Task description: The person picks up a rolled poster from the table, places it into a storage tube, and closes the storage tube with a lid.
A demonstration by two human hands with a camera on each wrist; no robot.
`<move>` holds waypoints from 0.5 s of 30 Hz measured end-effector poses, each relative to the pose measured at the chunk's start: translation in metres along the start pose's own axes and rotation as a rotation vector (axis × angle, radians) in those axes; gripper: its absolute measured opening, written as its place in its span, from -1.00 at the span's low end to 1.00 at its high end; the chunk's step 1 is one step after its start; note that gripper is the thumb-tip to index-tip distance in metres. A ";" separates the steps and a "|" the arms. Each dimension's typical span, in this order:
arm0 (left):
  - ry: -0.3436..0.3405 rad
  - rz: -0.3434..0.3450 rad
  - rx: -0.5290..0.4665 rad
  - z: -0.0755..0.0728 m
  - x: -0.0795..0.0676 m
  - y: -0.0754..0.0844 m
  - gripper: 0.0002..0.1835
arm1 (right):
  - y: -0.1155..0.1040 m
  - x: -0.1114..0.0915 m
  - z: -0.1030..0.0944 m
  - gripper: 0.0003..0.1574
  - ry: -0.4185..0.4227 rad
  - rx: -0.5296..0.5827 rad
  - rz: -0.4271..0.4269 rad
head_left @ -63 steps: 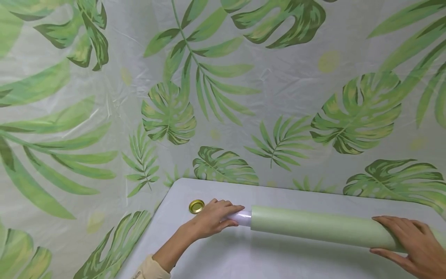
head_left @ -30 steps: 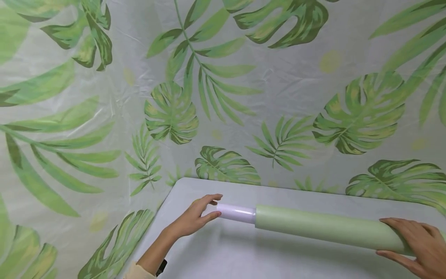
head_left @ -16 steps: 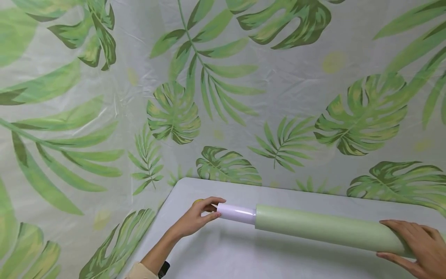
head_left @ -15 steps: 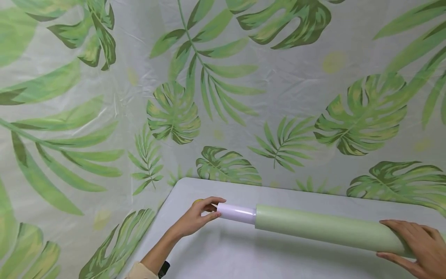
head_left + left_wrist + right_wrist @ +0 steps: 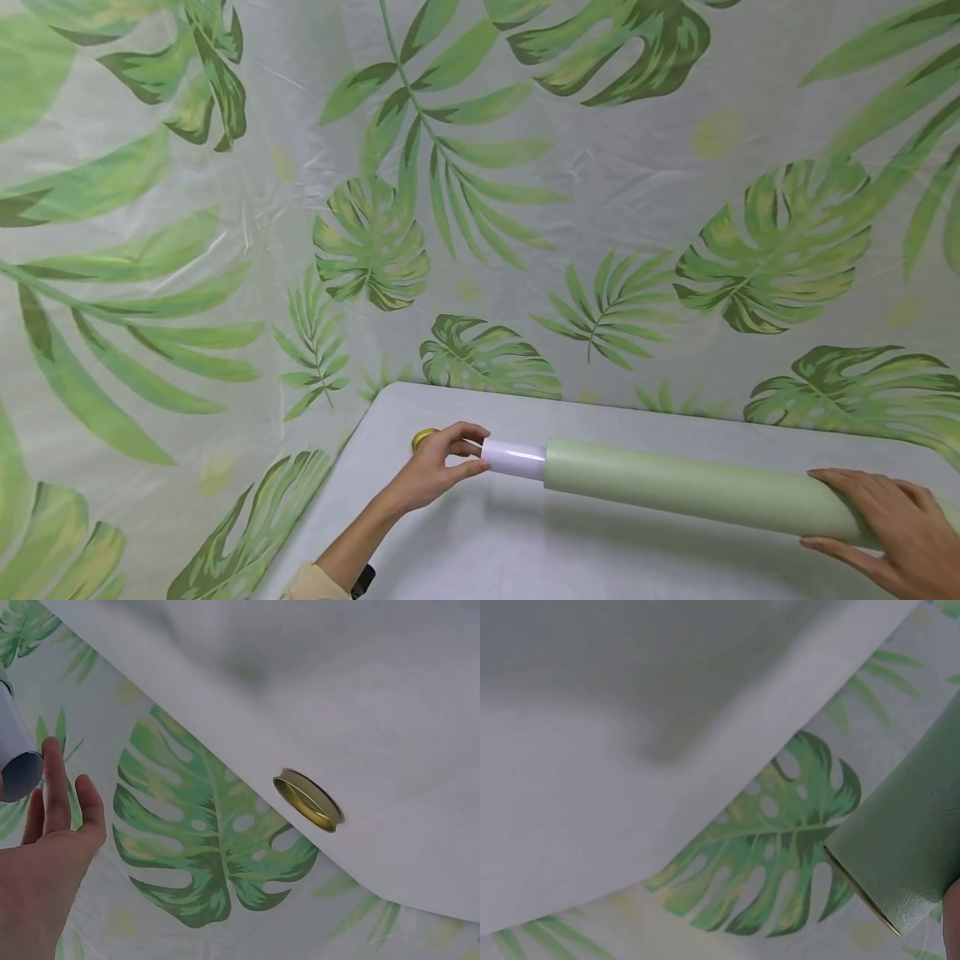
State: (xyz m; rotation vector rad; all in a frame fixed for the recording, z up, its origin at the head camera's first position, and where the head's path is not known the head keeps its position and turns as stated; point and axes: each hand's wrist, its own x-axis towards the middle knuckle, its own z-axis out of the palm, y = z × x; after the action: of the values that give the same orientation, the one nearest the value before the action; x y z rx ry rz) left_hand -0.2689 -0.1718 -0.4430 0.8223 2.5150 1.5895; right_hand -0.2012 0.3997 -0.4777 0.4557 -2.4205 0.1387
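A long pale green cardboard tube (image 5: 675,487) is held over the table, nearly level in the head view. From its left end juts a glossy white roll (image 5: 516,460), hollow at its outer end in the left wrist view. My left hand (image 5: 438,468) has thumb and fingertips at the rim of that outer end. Toward the tube's other end, my right hand (image 5: 888,521) grips it, thumb below and fingers over the top. In the right wrist view, the green tube (image 5: 900,840) shows its right end with a thin gold-coloured edge.
A gold metal lid (image 5: 422,437) lies on the white table (image 5: 600,421) just behind my left hand. Leaf-patterned sheeting (image 5: 480,275) covers the walls beyond the table's edges.
My left hand, apart from the roll's end a second ago, has closed on it and moved right. Less of the white roll now sticks out of the tube. The right hand keeps its grip.
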 end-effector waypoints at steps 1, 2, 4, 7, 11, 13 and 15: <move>0.001 -0.002 -0.002 0.001 0.001 0.000 -0.54 | 0.000 0.000 0.000 0.22 -0.003 -0.004 0.000; -0.001 -0.007 -0.005 0.002 0.001 0.001 -0.54 | 0.000 0.001 0.000 0.22 -0.008 -0.009 0.003; -0.009 -0.017 -0.014 0.004 0.003 0.002 -0.54 | 0.000 0.001 0.001 0.21 -0.012 -0.017 0.003; -0.026 -0.026 -0.021 0.007 0.005 0.002 -0.54 | 0.000 0.002 0.001 0.22 -0.014 -0.024 0.003; -0.046 -0.017 -0.027 0.010 0.007 0.003 -0.54 | 0.000 0.002 0.001 0.21 -0.015 -0.016 0.004; -0.054 -0.006 -0.028 0.011 0.008 0.004 -0.55 | 0.000 0.003 0.001 0.21 -0.016 -0.009 0.004; -0.060 0.005 -0.032 0.013 0.009 0.005 -0.55 | -0.001 0.004 0.001 0.19 -0.019 -0.002 0.003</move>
State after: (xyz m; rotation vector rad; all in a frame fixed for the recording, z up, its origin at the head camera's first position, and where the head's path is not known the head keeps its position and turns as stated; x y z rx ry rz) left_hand -0.2704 -0.1553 -0.4430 0.8598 2.4425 1.5769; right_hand -0.2048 0.3971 -0.4760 0.4541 -2.4398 0.1335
